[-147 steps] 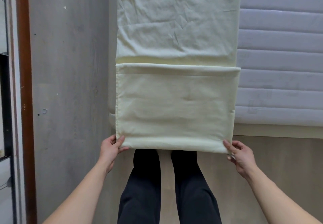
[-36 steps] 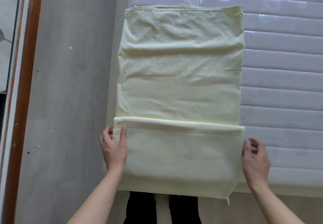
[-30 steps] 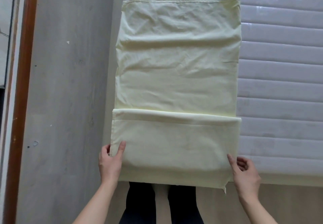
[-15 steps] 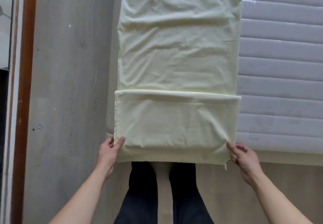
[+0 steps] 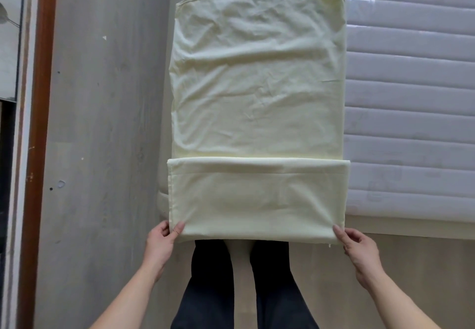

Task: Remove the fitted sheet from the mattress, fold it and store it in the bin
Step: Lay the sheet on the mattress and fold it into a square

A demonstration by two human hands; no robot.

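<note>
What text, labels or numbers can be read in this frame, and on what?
None can be read.
The sheet is plain, with no tag showing.
The mattress has pale quilted motifs at its far edge, patterns rather than letters.

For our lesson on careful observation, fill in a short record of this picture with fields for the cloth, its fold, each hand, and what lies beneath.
cloth: pale yellow cotton fitted sheet, laid as a long strip
fold: near end turned up into a band
left hand: pinches the band's near left corner
right hand: pinches the near right corner
beneath: grey-white quilted mattress
</note>
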